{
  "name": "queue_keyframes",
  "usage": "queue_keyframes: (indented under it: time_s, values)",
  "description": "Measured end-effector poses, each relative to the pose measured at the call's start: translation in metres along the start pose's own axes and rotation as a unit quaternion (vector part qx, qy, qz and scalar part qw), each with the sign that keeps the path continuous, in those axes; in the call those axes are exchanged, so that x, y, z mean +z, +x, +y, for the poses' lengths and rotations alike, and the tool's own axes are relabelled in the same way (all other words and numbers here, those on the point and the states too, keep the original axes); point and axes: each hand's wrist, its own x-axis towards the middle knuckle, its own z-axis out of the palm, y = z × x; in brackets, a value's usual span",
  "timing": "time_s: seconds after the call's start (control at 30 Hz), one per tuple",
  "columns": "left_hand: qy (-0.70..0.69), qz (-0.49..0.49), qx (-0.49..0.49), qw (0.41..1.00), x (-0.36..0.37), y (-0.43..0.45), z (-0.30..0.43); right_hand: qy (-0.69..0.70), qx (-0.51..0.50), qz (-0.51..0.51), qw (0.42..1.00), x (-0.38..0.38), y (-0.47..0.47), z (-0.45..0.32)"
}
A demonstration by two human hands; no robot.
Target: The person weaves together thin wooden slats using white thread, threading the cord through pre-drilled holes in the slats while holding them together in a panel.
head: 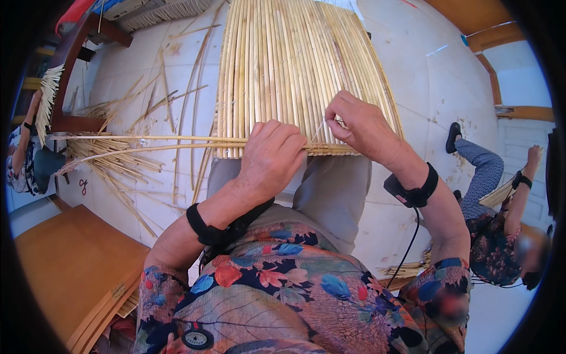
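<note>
A panel of pale reed stalks, laid side by side and bound with thread, stretches away from my lap. My left hand grips two long reeds against the panel's near edge; their feathery ends reach out to the left. My right hand pinches a thin white thread between thumb and finger, just above the same edge. The thread runs down to the reeds beside my left hand. Both wrists wear black straps.
Loose reeds lie piled on the tiled floor at the left, near a dark wooden frame. An orange-brown board stands at lower left. One person sits at the right, another at the far left. A black cable hangs from my right wrist.
</note>
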Motion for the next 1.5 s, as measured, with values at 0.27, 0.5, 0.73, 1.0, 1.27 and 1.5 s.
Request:
queue_keyframes:
  time_s: [0.27,0.5,0.73,1.0,1.27,1.5]
  values:
    - [0.013,-0.024,-0.016,1.0,-0.002,0.0,0.004,0.508,0.264,-0.027,0.819,0.013,0.006,-0.018]
    - [-0.006,-0.059,-0.035,0.998,-0.01,0.004,0.007,0.575,0.257,0.072,0.773,0.015,0.013,-0.013]
    - [0.016,-0.073,-0.034,0.997,-0.009,0.005,0.007,0.735,0.237,0.178,0.61,0.014,0.024,-0.036]
    - [0.029,-0.047,-0.03,0.998,-0.006,0.009,0.008,0.684,0.215,0.106,0.689,0.005,0.037,-0.036]
    - [0.029,-0.057,-0.012,0.998,-0.01,0.005,0.005,0.585,0.208,0.127,0.774,0.006,0.045,-0.041]
    - [0.02,-0.069,0.006,0.997,-0.02,0.001,0.004,0.341,0.152,0.179,0.91,0.01,0.005,-0.015]
